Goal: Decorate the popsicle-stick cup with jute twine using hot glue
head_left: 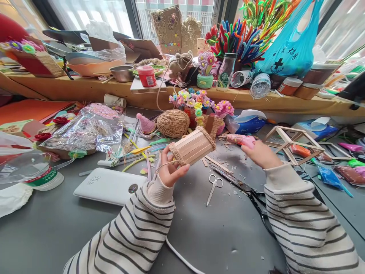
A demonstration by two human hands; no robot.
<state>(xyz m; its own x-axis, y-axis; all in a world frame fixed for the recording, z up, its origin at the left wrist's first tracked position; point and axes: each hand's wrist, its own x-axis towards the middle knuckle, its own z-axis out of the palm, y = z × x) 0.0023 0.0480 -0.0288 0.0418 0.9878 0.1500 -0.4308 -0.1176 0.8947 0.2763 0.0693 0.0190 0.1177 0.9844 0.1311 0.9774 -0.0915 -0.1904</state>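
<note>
Wooden sticks make the cup (194,147) over the table's (205,236) middle, where the half-curled left hand (169,170) holds its left end and should stay gentle to keep the rope (207,137) neat, while the right hand (261,154) wraps tightly around a pink thing (239,139) farther right.

At bottom centre of the frame, a hand could pass low over the bench (222,236) between the striped sleeves (134,228), past a white cable (182,258). Nearer centre, small scissors (211,195) and black-handled shears (243,185) narrow the way. The slatted cylinder (192,149) in the left hand (170,170) hangs partly before the twine ball (173,123); a white power bank (108,186) obstructs centre left, a stick frame (288,143) the right.
</note>
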